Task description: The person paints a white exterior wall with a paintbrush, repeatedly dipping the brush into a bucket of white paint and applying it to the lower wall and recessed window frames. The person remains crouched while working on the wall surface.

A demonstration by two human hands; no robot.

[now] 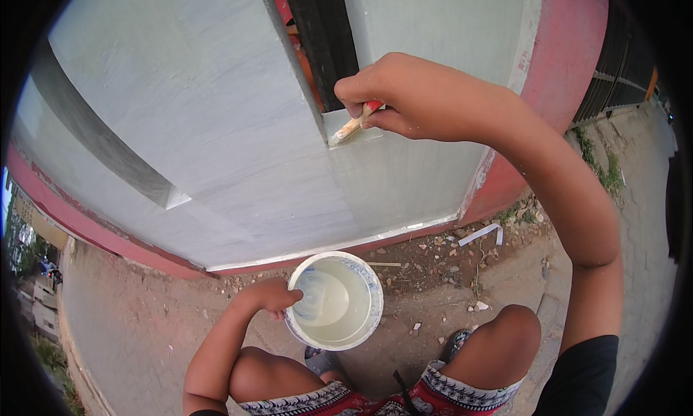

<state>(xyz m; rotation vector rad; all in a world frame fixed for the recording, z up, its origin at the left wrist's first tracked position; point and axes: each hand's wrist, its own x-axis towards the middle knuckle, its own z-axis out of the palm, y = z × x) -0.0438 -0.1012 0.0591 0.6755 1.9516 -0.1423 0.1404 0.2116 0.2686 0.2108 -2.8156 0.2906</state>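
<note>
My right hand grips a flat paintbrush with a red handle end. The bristles touch the light ledge at the bottom of a tall narrow wall opening. Below, my left hand holds the left rim of a white plastic bucket, thumb over the edge. Pale, whitish liquid lies at the bucket's bottom, and blue smears mark its inner wall. The wall before me is pale grey-white, with a somewhat darker, greyer area beneath the opening.
Another narrow recess cuts the wall at left. Red-pink trim borders the wall at right. Rubble, a bent white strip and a thin stick lie on the ground along its base. A dark metal gate stands at far right.
</note>
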